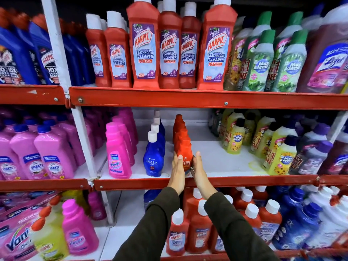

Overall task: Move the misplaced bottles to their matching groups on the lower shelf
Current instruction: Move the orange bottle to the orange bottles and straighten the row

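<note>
An orange Revive bottle (185,153) stands at the front of a row of orange bottles (179,127) on the middle shelf (188,182). My left hand (177,171) presses its left side and my right hand (200,171) its right side, so both hands clasp it. To the left runs a row of blue Ujala bottles (153,159) with white caps. Further left stands a row of pink Vanish bottles (117,155).
Yellow and purple Max Kleen bottles (280,157) fill the right of the middle shelf, with bare white shelf (222,157) between them and the orange row. Pink Shakti bottles (47,153) are far left. Red Harpic bottles (145,46) line the shelf above.
</note>
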A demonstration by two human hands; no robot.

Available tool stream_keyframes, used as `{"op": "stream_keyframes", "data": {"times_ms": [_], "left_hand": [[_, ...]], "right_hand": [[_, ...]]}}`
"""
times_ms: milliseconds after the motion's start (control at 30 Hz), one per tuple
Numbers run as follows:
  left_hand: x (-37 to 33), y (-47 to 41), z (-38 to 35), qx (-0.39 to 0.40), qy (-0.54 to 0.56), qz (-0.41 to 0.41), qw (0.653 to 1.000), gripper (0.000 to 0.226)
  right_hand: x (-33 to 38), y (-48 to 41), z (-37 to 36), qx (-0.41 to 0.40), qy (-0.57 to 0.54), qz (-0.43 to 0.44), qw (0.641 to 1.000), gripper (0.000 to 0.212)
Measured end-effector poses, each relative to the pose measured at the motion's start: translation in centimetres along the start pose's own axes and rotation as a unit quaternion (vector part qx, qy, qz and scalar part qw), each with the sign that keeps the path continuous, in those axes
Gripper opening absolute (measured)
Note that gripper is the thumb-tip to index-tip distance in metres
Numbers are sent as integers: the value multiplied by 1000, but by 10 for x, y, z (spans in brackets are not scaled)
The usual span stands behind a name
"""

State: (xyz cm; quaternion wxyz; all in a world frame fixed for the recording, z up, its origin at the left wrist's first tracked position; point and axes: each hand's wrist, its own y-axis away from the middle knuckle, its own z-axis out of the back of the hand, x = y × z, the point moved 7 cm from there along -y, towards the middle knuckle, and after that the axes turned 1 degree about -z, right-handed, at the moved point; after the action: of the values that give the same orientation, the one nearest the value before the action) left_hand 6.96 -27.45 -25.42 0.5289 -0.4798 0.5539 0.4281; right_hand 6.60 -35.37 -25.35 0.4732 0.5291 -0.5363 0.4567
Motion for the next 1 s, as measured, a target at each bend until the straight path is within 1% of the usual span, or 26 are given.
{"op": "stream_keyframes", "data": {"times_ms": [67, 167, 233, 300, 367, 433, 467, 533, 600, 633, 700, 733, 767, 800, 833, 933, 1000], "left_hand": [[0, 0, -1, 2, -17, -1, 1000, 115], [-4, 3, 0, -1, -20, -11, 1000, 98], [-7, 4, 1, -6, -40, -28, 999, 90], [-10, 9, 5, -21, -78, -65, 995, 79], [-14, 18, 14, -64, -92, -127, 986, 66], [-20, 28, 29, -130, -93, -192, 968, 60], [-24, 34, 37, -164, -102, -218, 957, 58], [-33, 42, 55, -228, -129, -259, 930, 54], [-40, 45, 73, -278, -136, -271, 911, 55], [-41, 43, 82, -295, -127, -263, 910, 57], [-41, 36, 97, -307, -94, -218, 922, 59], [-39, 31, 104, -297, -73, -185, 934, 59], [-38, 25, 108, -277, -57, -149, 947, 60], [-36, 19, 112, -253, -48, -117, 959, 61], [-35, 14, 115, -225, -46, -89, 969, 62], [-33, 5, 118, -153, -22, -39, 987, 64], [-33, 6, 117, -136, -10, -29, 990, 64]], "right_hand": [[0, 1, -2, 1, -4, -7, 1000, 46], [5, 7, -3, -11, 13, -4, 1000, 51], [11, 12, -1, -24, 16, 13, 999, 50], [18, 20, 1, -64, 27, 50, 996, 45], [27, 29, 6, -131, 38, 112, 984, 37], [34, 39, 8, -189, 36, 177, 965, 45], [36, 42, 6, -202, 34, 199, 958, 50], [37, 45, -9, -181, 30, 212, 960, 54], [31, 40, -35, -109, 35, 173, 978, 55], [27, 37, -51, -64, 42, 143, 987, 60], [20, 31, -76, 8, 33, 92, 995, 74], [19, 29, -86, 28, 15, 80, 996, 67], [17, 27, -92, 40, -4, 70, 997, 52], [15, 24, -96, 42, -23, 64, 997, 37], [14, 22, -100, 42, -39, 58, 997, 30], [6, 17, -104, 29, -55, 40, 997, 33], [5, 16, -106, 20, -60, 35, 997, 32]]}}
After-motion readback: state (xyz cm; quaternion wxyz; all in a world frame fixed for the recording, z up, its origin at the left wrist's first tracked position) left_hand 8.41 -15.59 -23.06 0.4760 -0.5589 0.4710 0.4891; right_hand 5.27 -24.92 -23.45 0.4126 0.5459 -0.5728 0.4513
